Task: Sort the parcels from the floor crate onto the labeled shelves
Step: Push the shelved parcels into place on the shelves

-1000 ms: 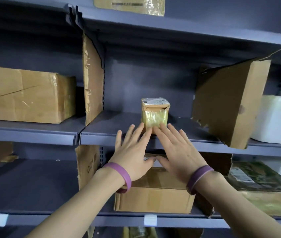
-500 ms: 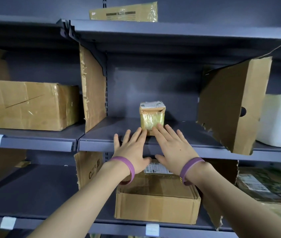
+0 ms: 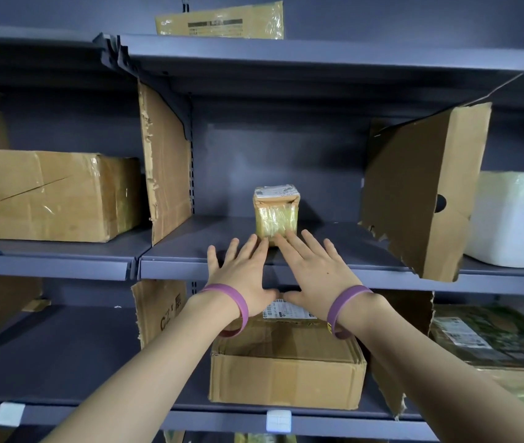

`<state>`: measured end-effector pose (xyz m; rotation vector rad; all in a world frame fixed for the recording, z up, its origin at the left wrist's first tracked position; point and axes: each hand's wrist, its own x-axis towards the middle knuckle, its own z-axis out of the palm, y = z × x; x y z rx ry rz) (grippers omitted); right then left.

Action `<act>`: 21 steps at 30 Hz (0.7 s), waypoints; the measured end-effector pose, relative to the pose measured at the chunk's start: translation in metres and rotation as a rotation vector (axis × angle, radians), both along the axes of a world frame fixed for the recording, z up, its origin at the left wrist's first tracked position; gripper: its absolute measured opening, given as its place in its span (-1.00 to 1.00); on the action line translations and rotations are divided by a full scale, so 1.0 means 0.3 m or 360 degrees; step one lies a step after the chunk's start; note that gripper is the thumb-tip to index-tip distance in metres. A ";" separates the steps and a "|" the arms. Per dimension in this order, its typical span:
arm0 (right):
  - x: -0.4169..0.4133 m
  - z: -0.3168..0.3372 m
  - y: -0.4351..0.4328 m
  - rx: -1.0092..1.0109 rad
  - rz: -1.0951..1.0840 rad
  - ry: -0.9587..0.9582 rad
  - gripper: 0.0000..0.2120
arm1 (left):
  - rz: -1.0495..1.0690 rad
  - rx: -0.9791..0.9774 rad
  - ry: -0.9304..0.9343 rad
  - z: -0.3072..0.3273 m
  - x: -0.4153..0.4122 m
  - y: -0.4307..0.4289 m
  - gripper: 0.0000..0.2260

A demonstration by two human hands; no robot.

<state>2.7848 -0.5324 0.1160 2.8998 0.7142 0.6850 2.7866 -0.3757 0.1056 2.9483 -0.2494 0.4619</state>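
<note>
On the middle shelf, roughly dead centre of its bay, sat the small parcel, wrapped in shiny yellowish tape with a white label on top. It stood upright and set back a bit from the front edge. Both hands were flat and wide open, fingers straight and spread, gripping nothing. The left hand and right hand lay side by side over the shelf lip, thumbs nearly meeting, fingertips just touching the parcel's lower front. Each wrist had a purple wristband. Torn cardboard dividers fenced the bay on either side. Past the left one was a big brown box, past the right one a white foam box. One shelf down, right under the hands, sat a cardboard box.
</note>
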 end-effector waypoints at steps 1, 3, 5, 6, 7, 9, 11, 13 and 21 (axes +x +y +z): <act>-0.013 -0.001 -0.009 0.0018 0.0014 -0.0005 -0.15 | -0.0002 -0.0009 0.0002 -0.001 -0.014 -0.003 -0.20; -0.038 -0.003 -0.031 0.0044 0.0035 -0.0017 -0.15 | -0.0011 -0.0032 -0.0010 -0.006 -0.049 -0.011 -0.22; -0.063 -0.006 -0.054 0.0060 0.0043 -0.0004 -0.15 | -0.0018 -0.0062 -0.0039 -0.012 -0.091 -0.022 -0.24; -0.072 -0.009 -0.065 0.0080 0.0049 0.0008 -0.15 | -0.0021 -0.0085 -0.0063 -0.015 -0.113 -0.027 -0.25; -0.082 -0.014 -0.076 0.0100 0.0058 0.0016 -0.15 | -0.0024 -0.0114 -0.0096 -0.018 -0.136 -0.031 -0.26; -0.099 -0.028 -0.091 0.0147 0.0081 0.0012 -0.15 | -0.0026 -0.0157 -0.0176 -0.032 -0.181 -0.033 -0.28; -0.119 -0.052 -0.099 0.0215 0.0103 0.0017 -0.17 | 0.0000 -0.0158 -0.0213 -0.059 -0.228 -0.027 -0.32; -0.146 -0.084 -0.103 0.0267 0.0122 0.0039 -0.19 | 0.0051 -0.0170 -0.0192 -0.094 -0.270 -0.018 -0.33; -0.292 -0.110 -0.226 0.0327 -0.0007 0.0093 -0.22 | -0.0108 -0.0310 -0.0218 -0.116 -0.373 -0.093 -0.40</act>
